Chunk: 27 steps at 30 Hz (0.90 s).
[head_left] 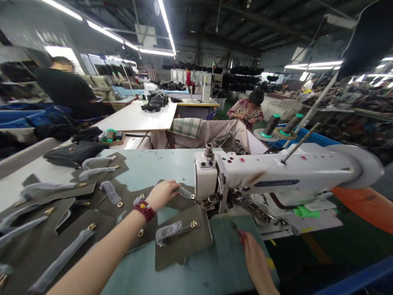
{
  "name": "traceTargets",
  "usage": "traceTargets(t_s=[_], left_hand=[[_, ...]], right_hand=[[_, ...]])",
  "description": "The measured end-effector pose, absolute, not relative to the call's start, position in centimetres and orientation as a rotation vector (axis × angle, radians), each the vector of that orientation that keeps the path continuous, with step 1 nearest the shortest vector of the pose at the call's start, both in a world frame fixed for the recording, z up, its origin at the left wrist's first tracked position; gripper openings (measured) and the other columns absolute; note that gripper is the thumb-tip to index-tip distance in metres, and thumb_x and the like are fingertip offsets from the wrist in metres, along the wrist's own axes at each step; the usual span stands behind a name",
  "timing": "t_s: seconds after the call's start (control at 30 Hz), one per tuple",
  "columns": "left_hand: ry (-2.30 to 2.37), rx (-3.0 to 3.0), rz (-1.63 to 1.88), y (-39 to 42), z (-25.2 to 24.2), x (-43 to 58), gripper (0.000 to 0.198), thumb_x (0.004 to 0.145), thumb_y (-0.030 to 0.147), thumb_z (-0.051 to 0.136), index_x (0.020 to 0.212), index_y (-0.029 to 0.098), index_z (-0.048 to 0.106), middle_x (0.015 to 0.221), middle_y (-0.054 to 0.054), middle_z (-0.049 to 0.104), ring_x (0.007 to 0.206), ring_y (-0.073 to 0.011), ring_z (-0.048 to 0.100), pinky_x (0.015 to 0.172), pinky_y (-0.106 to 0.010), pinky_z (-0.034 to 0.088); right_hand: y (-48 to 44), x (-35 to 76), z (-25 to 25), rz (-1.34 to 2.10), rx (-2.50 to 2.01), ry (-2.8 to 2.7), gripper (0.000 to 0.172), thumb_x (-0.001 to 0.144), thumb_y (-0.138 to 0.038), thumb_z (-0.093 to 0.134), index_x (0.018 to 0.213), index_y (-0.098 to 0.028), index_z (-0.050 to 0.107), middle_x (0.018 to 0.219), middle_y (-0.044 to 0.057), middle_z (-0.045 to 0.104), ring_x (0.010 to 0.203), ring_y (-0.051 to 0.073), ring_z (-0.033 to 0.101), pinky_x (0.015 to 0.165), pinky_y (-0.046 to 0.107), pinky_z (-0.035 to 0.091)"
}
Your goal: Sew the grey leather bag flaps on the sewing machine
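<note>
My left hand [164, 194], with a red beaded bracelet at its wrist, is closed on a plastic-wrapped strap [185, 192] of an olive bag piece beside the sewing machine head [206, 176]. My right hand [253, 254] holds a small dark-tipped tool with a reddish handle [238, 230] over the green-blue table [221, 262]. Between the hands, nearer to me, lies a flat olive panel [187, 241] with a gold clasp and a wrapped strap. Its upper right edge is close to the machine's base.
Several olive panels [101, 221] with wrapped straps overlap at the left, near a black bag [73, 153]. Thread cones [272, 125] stand behind the machine. One person [248, 110] works beyond it; another [66, 88] sits at the far left.
</note>
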<state>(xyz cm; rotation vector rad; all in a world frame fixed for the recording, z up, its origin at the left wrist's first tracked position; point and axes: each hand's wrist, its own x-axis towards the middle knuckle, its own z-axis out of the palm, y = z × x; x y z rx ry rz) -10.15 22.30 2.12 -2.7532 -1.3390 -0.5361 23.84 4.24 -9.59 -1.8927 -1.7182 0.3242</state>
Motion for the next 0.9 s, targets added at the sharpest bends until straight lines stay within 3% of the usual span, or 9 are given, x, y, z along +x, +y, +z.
traceTargets(t_s=[0.07, 0.17, 0.33, 0.6, 0.77, 0.9], left_hand=[[-1.412, -2.694, -0.546, 21.6, 4.1, -13.6, 0.024, 0.09, 0.026, 0.046, 0.106, 0.018, 0.063, 0.094, -0.007, 0.068, 0.084, -0.0215, 0.064, 0.075, -0.031, 0.05], [-1.675, -2.484, -0.686, 19.5, 6.6, -18.7, 0.033, 0.091, 0.041, 0.044, 0.111, 0.022, 0.06, 0.102, -0.006, 0.066, 0.089, -0.0245, 0.063, 0.078, -0.034, 0.049], [-1.825, -2.441, -0.873, 14.8, 7.3, -22.3, 0.04, 0.084, 0.055, 0.049, 0.107, 0.025, 0.064, 0.103, -0.004, 0.069, 0.089, -0.0227, 0.065, 0.076, -0.031, 0.05], [-1.944, -2.386, -0.904, 11.3, 6.8, -22.0, 0.046, 0.082, 0.06, 0.05, 0.107, 0.024, 0.064, 0.108, -0.005, 0.068, 0.095, -0.0242, 0.064, 0.081, -0.032, 0.049], [-2.085, -2.48, -0.584, 12.4, 7.2, -23.3, 0.042, 0.08, 0.058, 0.052, 0.107, 0.028, 0.066, 0.104, -0.002, 0.071, 0.09, -0.0249, 0.067, 0.075, -0.032, 0.051], [-2.122, -2.605, -0.363, 16.7, 7.9, -20.6, 0.033, 0.084, 0.049, 0.05, 0.096, 0.024, 0.069, 0.09, -0.005, 0.073, 0.083, -0.0281, 0.068, 0.074, -0.038, 0.052]], right_hand=[[3.7, 22.9, -7.0, 0.433, -1.896, -1.591, 0.032, 0.093, -0.027, 0.03, 0.1, -0.016, 0.059, 0.079, 0.008, 0.069, 0.072, 0.021, 0.067, 0.065, 0.029, 0.052], [4.0, 19.5, -2.4, 0.57, -1.776, -1.637, 0.025, 0.091, -0.035, 0.044, 0.103, -0.019, 0.059, 0.095, 0.008, 0.07, 0.086, 0.021, 0.067, 0.072, 0.026, 0.051], [6.9, 12.2, 2.0, 0.463, -1.858, -1.902, 0.015, 0.089, -0.031, 0.054, 0.09, -0.021, 0.064, 0.084, 0.005, 0.073, 0.076, 0.022, 0.07, 0.06, 0.024, 0.045], [10.3, 7.9, 1.9, 0.26, -2.001, -2.11, 0.018, 0.091, -0.032, 0.055, 0.087, -0.019, 0.065, 0.077, 0.008, 0.073, 0.071, 0.024, 0.07, 0.052, 0.025, 0.039], [7.7, 11.8, 1.2, 0.515, -1.854, -1.983, 0.022, 0.093, -0.031, 0.047, 0.084, -0.021, 0.065, 0.08, 0.004, 0.072, 0.073, 0.019, 0.068, 0.057, 0.022, 0.04], [4.6, 18.5, -2.8, 0.677, -1.869, -1.736, 0.032, 0.095, -0.035, 0.036, 0.086, -0.02, 0.063, 0.08, 0.006, 0.071, 0.075, 0.02, 0.067, 0.063, 0.024, 0.044]])
